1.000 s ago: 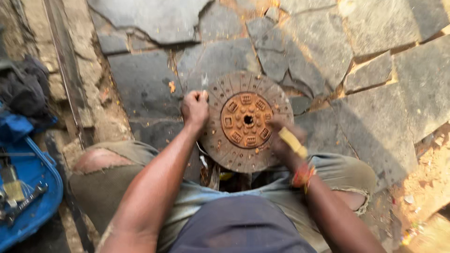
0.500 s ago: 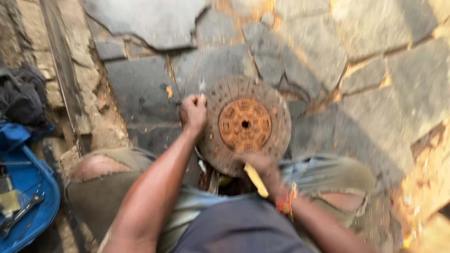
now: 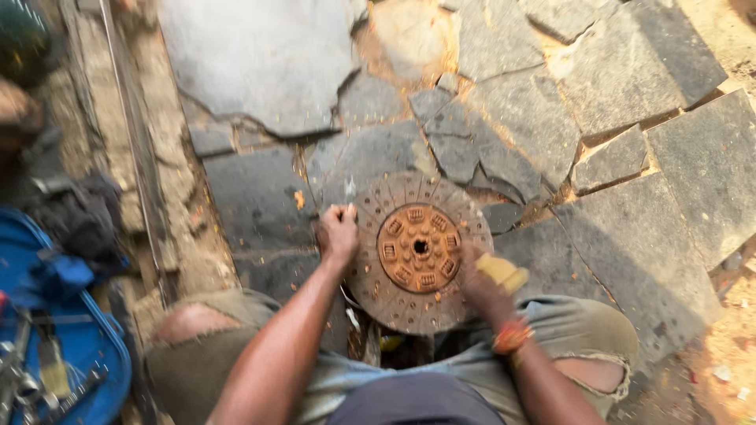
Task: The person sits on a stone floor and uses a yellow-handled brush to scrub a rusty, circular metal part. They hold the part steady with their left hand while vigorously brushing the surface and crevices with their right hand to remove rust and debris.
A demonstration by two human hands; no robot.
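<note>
1. The round clutch disc (image 3: 417, 252) lies flat on the stone paving (image 3: 268, 71), between the two hands and just ahead of the person's knees.
2. The left hand (image 3: 337, 234) is curled tight on the disc's left rim, pinching what looks like a small metal tool — too blurred to name.
3. The right hand (image 3: 476, 283) rests on the lower right rim, fingers closed round a yellow handle (image 3: 502, 271).
4. Judged by its rusty steel hub (image 3: 420, 247), the disc is heavy and stiff — unlikely to flex.
5. The dusty outer ring should offer rough grip; best held at opposite rim edges, not the hub.
</note>
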